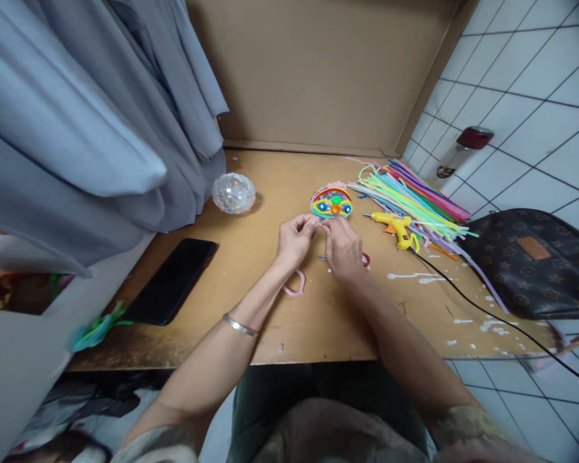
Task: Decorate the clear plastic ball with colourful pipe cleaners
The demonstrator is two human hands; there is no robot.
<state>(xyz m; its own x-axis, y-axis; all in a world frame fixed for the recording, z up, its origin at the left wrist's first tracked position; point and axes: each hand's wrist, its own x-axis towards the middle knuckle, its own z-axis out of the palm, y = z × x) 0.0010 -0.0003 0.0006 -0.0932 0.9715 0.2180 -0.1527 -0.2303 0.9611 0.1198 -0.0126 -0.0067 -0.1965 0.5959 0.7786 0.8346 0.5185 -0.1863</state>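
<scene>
My left hand (pixel 294 241) and my right hand (pixel 342 245) meet over the middle of the wooden table, their fingertips pinched close together. What they pinch is too small to make out. Just beyond them stands a round decorated piece (pixel 332 201) with blue eyes, an orange nose and coloured strips. A pink pipe-cleaner loop (pixel 295 283) lies beside my left wrist. Partly hidden by my right hand are scissors with a red handle (pixel 365 260). To the right lies a yellow glue gun (pixel 395 226), its nozzle pointing left.
A clear textured ball (pixel 234 193) sits at the back left, a black phone (pixel 172 281) at the left. Coloured pipe cleaners (pixel 415 199) are piled at the right, near a dark bag (pixel 535 263) and a clear bottle (pixel 456 157). The glue gun's black cord (pixel 482 308) crosses the right side.
</scene>
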